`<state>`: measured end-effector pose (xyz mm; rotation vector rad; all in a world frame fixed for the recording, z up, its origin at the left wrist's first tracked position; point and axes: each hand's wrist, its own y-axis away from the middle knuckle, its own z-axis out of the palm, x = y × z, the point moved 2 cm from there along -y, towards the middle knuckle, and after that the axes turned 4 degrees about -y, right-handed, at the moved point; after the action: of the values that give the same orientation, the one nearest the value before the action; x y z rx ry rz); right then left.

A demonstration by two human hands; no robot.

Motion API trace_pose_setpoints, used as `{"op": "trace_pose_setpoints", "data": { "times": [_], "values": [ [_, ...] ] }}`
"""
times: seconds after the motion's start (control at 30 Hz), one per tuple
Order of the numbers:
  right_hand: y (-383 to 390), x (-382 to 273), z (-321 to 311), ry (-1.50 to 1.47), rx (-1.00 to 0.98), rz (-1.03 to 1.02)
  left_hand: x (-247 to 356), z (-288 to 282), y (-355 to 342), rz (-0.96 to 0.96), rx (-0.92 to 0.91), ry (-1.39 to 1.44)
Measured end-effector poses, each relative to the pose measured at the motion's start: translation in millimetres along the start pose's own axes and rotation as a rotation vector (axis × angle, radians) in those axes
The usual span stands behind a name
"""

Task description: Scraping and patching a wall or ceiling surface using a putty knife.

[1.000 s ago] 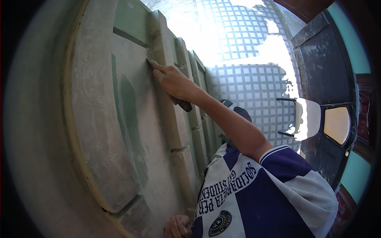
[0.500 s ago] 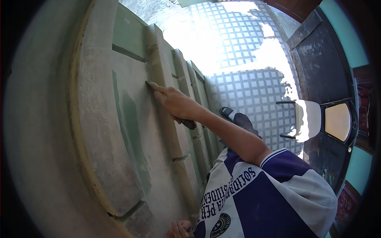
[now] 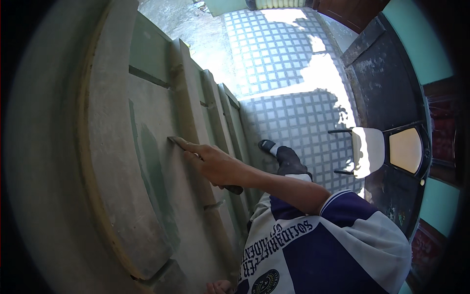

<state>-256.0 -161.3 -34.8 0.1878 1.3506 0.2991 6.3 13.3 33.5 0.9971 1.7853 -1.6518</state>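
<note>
My right hand (image 3: 203, 161) grips a putty knife (image 3: 232, 188), its blade against a pale, plastered recessed panel (image 3: 154, 105) with streaks of green showing through. Raised grey mouldings (image 3: 188, 112) with notches run beside the panel, and more green panels lie past them. A wide plastered band (image 3: 107, 127) with a yellowish edge borders the panel on the left. My left hand (image 3: 220, 287) is at the lower edge, mostly cut off, fingers curled; what it holds, if anything, cannot be made out.
A tiled floor (image 3: 284, 117) with patches of sunlight lies to the right, with my sandalled foot (image 3: 268, 146) on it. A chair (image 3: 367, 152) with a pale seat stands against dark boards (image 3: 379, 78). Beyond are turquoise wall (image 3: 421, 49) and red-brown woodwork (image 3: 440, 127).
My right hand has moved steadily down the panel with the putty knife. My left hand has sunk mostly out of view, and more of my leg and foot shows.
</note>
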Motion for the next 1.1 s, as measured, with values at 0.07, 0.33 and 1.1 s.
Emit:
{"op": "trace_pose_setpoints", "data": {
  "times": [0.07, 0.33, 1.1],
  "values": [
    [8.1, 9.8, 18.7, 0.005, -0.054, 0.010, 15.5, -6.4, 17.3, -0.477, 0.084, -0.221],
    [9.0, 24.6, 22.6, 0.033, 0.015, -0.163, -16.4, -4.2, 10.1, 0.050, 0.054, 0.104],
    [-21.1, 17.4, 10.8, -0.018, 0.095, -0.057, -21.2, -5.7, -28.1, 0.346, -0.228, 0.194]
  ]
}}
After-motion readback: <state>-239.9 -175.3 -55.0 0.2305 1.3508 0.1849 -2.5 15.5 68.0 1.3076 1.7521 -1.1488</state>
